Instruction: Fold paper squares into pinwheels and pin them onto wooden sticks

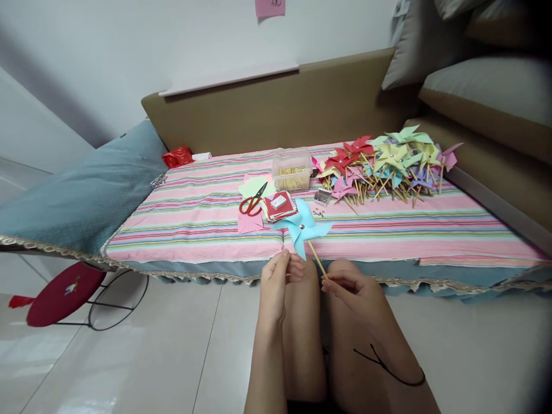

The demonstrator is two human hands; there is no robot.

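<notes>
A light blue paper pinwheel [303, 225] on a thin wooden stick is in front of me, its blades spread around a small round pin at the centre. My right hand [356, 290] pinches the lower end of the stick between thumb and fingers. Just below and left of the blades is my left hand [281, 275], loosely curled, thumb apart from the fingers and nothing visible in it. Behind the pinwheel lie a stack of coloured paper squares [276, 214] with a small white box [278, 202] on top, and red-handled scissors [253, 199].
A clear plastic tub [292, 183] holds wooden sticks. Beside it are a small open box of pins [322, 197] and several loose pins [318, 213]. Finished pinwheels [388, 161] pile up at right on the striped cloth [181, 230]. A red stool [64, 293] stands lower left.
</notes>
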